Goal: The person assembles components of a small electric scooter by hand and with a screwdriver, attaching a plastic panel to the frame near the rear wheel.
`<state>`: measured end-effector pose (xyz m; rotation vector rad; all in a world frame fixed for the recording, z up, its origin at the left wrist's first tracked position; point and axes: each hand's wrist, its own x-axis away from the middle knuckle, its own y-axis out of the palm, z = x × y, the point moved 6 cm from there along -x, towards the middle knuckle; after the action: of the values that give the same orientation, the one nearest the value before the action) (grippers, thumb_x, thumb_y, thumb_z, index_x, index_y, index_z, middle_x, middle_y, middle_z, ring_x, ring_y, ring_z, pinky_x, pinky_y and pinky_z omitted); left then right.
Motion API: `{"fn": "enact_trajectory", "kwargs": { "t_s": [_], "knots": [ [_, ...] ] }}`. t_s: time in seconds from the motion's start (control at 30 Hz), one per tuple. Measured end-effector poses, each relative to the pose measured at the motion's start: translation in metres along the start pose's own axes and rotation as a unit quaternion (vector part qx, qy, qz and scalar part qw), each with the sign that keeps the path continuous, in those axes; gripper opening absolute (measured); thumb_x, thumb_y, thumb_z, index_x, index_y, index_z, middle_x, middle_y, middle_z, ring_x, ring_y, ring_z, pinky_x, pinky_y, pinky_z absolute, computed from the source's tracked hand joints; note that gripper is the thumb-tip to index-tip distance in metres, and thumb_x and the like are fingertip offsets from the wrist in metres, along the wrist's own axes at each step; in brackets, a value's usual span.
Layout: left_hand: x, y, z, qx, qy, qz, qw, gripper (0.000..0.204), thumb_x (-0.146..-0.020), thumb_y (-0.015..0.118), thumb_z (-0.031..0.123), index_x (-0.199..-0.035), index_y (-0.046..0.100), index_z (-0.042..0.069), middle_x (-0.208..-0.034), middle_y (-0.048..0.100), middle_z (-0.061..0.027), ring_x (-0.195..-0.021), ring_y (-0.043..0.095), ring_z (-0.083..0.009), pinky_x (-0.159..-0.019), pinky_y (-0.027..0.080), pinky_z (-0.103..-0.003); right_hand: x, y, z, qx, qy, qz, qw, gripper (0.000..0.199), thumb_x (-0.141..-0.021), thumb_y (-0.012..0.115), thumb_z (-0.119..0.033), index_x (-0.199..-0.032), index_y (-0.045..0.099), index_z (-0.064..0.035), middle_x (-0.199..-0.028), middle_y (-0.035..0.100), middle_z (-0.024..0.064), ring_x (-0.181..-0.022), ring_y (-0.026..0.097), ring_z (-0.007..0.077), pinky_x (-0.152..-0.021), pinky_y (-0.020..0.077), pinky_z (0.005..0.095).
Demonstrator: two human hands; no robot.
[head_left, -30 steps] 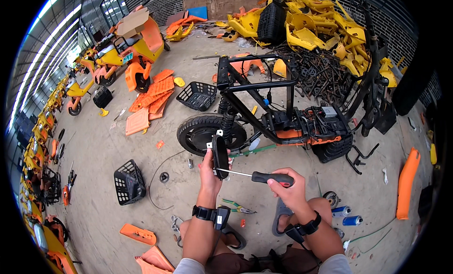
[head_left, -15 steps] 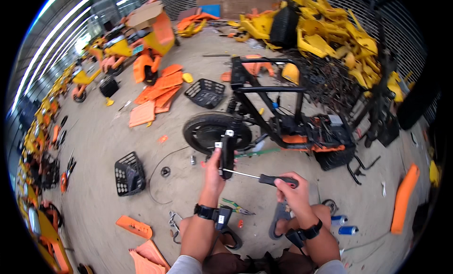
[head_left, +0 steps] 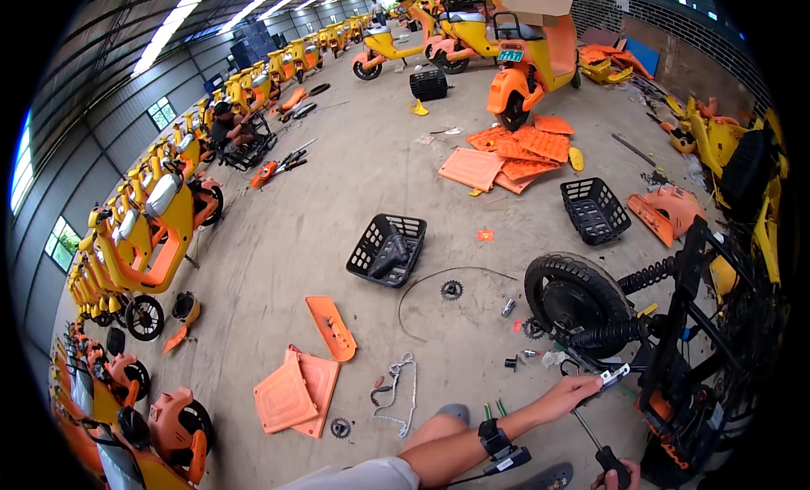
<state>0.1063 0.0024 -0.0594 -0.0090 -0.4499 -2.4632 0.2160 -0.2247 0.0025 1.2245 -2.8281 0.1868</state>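
- Head view: the metal-tabbed part [head_left: 614, 374] sits in the left grip [head_left: 579, 390], its pale tabs showing past the fingertips; the rest is mostly hidden by the hand.
- Left grip: fingers closed around that part, held above the floor just beside the black frame.
- Right grip [head_left: 621, 475]: below and slightly right of the left one, wrapped around the dark handle of a screwdriver [head_left: 609, 461]. Its shaft slants up toward the left grip; whether the tip touches the part cannot be told.
- Just above the left grip: a black wheel [head_left: 578, 304] with a thick tyre, joined to the bare black frame [head_left: 696, 317] on the right.
- Farther up and left of the left grip: a toothed ring [head_left: 452, 290], a curved cable [head_left: 402, 309] and a black basket [head_left: 363, 255] holding a dark tool [head_left: 391, 252].
- Straight above, beyond the wheel: a second black basket [head_left: 593, 210].
- Well left of the left grip: flat orange panels [head_left: 291, 395] and an orange trough-shaped piece [head_left: 331, 328] lying on the floor [head_left: 278, 237].
- Far up and left: a seated person [head_left: 229, 129] near a row of yellow-orange scooters [head_left: 152, 228].
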Motion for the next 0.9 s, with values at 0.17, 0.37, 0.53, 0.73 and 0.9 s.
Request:
{"fn": "enact_trajectory", "kwargs": {
  "t_s": [0.17, 0.37, 0.53, 0.73, 0.9],
  "knots": [
    [-0.009, -0.032, -0.026, -0.010, 0.025, 0.107, 0.994, 0.046, -0.099, 0.048, 0.046, -0.098, 0.066, 0.004, -0.067, 0.047, 0.0047, -0.058, 0.043, -0.0054, -0.048, 0.034, -0.024, -0.026, 0.023, -0.013, 0.041, 0.058, -0.045, 0.996, 0.016, -0.090, 0.064, -0.012, -0.098, 0.062, 0.0016, -0.070, 0.058, 0.0053, -0.060, 0.053, 0.0111, -0.056, 0.0436, 0.0248],
    [0.012, -0.054, 0.011, -0.030, 0.122, 0.182, 0.975, 0.047, -0.098, 0.051, 0.045, -0.108, 0.066, 0.002, -0.076, 0.058, 0.0032, -0.068, 0.046, -0.0066, -0.059, 0.039, -0.025, -0.015, 0.037, -0.005, -0.018, -0.086, -0.037, 0.995, 0.019, -0.086, 0.066, -0.007, -0.101, 0.055, -0.0016, -0.066, 0.056, 0.0053, -0.046, 0.051, 0.0117, -0.040, 0.0392, 0.0254],
    [0.023, -0.098, 0.029, 0.075, 0.067, 0.238, 0.966, 0.035, -0.097, 0.054, 0.036, -0.097, 0.070, 0.005, -0.082, 0.068, -0.0042, -0.070, 0.059, -0.0119, -0.062, 0.047, -0.027, -0.020, 0.074, 0.011, -0.152, 0.023, -0.048, 0.987, 0.029, -0.088, 0.058, -0.012, -0.114, 0.051, -0.0062, -0.091, 0.057, 0.0106, -0.059, 0.058, 0.0170, -0.050, 0.0479, 0.0288],
    [0.050, -0.084, 0.072, 0.049, 0.074, 0.214, 0.973, 0.037, -0.099, 0.049, 0.035, -0.105, 0.067, 0.003, -0.086, 0.068, -0.0041, -0.069, 0.059, -0.0088, -0.057, 0.047, -0.024, -0.012, 0.083, -0.047, -0.196, -0.044, -0.043, 0.979, 0.026, -0.094, 0.058, -0.012, -0.116, 0.047, -0.0036, -0.081, 0.058, 0.0094, -0.056, 0.059, 0.0173, -0.048, 0.0487, 0.0299],
    [0.046, -0.058, 0.072, 0.059, 0.078, 0.195, 0.976, 0.035, -0.100, 0.047, 0.036, -0.105, 0.065, 0.006, -0.089, 0.067, -0.0027, -0.073, 0.061, -0.0096, -0.051, 0.049, -0.027, -0.023, 0.061, -0.061, -0.067, -0.086, 0.042, 0.993, 0.019, -0.096, 0.057, -0.018, -0.110, 0.052, -0.0055, -0.086, 0.059, 0.0091, -0.054, 0.055, 0.0142, -0.043, 0.0417, 0.0235]
  ]
}}
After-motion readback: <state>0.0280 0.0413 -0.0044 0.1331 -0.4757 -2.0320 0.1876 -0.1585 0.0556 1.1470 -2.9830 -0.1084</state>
